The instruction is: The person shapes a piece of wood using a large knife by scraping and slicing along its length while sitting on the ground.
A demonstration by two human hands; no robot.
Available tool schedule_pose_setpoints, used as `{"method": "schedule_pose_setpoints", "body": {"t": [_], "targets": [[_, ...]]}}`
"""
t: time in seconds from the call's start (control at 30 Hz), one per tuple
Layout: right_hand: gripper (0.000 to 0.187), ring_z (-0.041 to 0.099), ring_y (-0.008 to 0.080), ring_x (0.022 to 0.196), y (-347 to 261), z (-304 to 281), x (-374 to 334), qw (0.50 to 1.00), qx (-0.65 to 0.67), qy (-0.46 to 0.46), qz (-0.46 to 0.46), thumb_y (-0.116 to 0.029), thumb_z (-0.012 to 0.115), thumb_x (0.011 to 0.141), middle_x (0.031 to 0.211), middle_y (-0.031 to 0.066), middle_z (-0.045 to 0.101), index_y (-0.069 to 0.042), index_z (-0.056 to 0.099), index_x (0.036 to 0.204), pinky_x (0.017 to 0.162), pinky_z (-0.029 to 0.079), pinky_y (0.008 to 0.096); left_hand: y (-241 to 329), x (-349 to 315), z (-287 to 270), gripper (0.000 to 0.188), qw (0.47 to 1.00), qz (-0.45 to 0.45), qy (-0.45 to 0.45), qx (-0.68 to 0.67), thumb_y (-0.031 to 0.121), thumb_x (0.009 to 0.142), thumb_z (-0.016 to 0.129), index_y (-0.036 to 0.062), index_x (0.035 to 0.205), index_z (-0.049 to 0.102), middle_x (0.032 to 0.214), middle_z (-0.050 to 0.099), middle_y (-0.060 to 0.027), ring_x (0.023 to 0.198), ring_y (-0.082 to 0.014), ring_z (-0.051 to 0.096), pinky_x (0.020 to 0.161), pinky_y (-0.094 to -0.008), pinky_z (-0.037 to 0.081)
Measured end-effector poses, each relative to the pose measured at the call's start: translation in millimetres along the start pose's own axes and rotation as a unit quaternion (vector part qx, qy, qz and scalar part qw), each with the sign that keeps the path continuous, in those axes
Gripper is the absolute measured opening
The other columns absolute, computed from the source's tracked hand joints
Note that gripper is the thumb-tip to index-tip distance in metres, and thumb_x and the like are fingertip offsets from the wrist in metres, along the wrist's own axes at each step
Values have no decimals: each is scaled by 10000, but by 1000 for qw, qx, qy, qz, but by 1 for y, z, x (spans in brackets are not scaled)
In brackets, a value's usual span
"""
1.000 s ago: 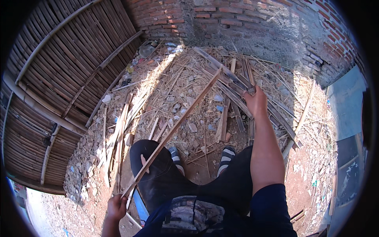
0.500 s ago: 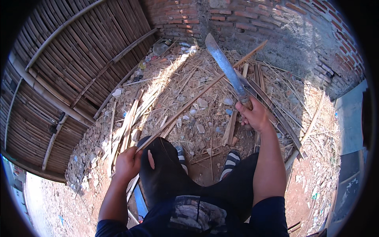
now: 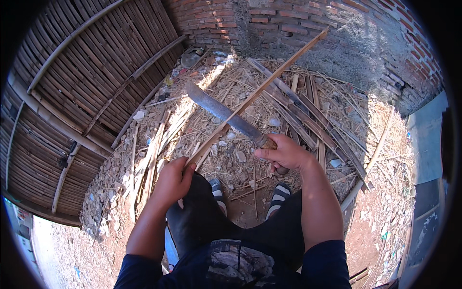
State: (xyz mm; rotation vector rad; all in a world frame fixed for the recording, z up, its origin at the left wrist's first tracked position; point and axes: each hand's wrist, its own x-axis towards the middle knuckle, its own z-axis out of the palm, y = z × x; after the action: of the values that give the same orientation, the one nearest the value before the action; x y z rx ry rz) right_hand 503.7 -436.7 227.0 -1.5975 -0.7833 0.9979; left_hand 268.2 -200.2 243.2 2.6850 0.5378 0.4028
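My right hand (image 3: 283,153) is closed round the wooden handle of a machete (image 3: 211,107). Its broad, dull blade points up and to the left and crosses a long bamboo strip (image 3: 274,76), apparently touching its edge. My left hand (image 3: 172,179) grips the near end of that strip just above my left knee. From there the strip slants up to the right, its far end raised in front of the brick wall. My left fingers are wrapped round it, so the held end is partly hidden.
Split bamboo pieces (image 3: 317,126) lie heaped beyond my right hand, and more strips (image 3: 156,154) lie to the left. Shavings and stones cover the ground. A slatted bamboo panel (image 3: 91,72) stands at left, a brick wall (image 3: 308,29) behind. My sandalled feet (image 3: 279,196) are below the machete.
The machete has swung down and left, its blade now crossing the strip nearer my left hand. My left hand has moved slightly up and right with the strip.
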Motion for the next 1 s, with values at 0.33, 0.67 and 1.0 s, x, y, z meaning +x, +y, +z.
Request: {"method": "schedule_pose_setpoints", "body": {"t": [0.33,0.67,1.0], "targets": [[430,497,73,507,3,-6,2,995,12,98,-15,-285,765,900,706,-5,524,8,562,1141,510,544,302,19,17,3,265,1000,1,-11,8,261,953,623,4,888,632,779,639,-240,772,-448,630,693,-510,482],[507,682,216,836,5,-54,-26,929,-120,338,-94,-248,748,869,973,120,690,34,579,1254,739,547,350,-9,52,-48,348,988,-14,-75,133,360,950,623,20,885,659,741,644,-216,767,-427,644,707,-521,488],[571,600,136,895,28,-36,7,959,-99,235,-119,-157,825,783,1010,39,654,-5,587,1280,827,489,301,38,130,-106,295,869,237,-93,424,405,908,642,121,830,649,753,638,-55,734,-284,665,653,-443,512]]}}
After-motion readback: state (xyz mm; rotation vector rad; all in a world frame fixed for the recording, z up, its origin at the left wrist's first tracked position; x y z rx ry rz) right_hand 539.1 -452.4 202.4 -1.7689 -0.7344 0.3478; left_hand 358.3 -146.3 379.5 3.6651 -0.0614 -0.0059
